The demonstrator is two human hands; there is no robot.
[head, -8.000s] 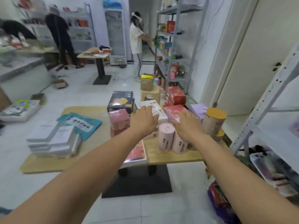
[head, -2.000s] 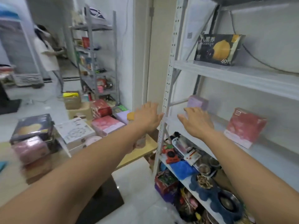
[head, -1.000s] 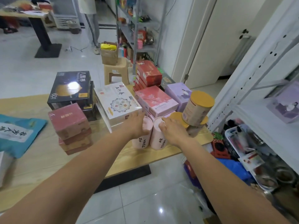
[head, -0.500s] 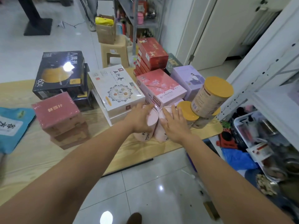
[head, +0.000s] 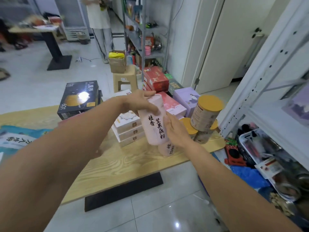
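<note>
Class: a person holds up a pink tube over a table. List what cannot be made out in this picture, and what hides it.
Head view:
1. Second tube: mostly behind the lifted tube and the right hand.
2. Right hand's grip: fingertips out of sight against the lifted tube, so curled or straight is unclear.
3. Lifted tube's top: covered by the left hand.
4. Blue bag: cut by the left edge, print blurred.
5. Far table: things on it blurred.

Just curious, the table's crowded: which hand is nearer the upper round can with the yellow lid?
Right. The right hand holds the tall pink cardboard tube low down, just left of the yellow-lidded can; the left hand grips its top, farther left.
</note>
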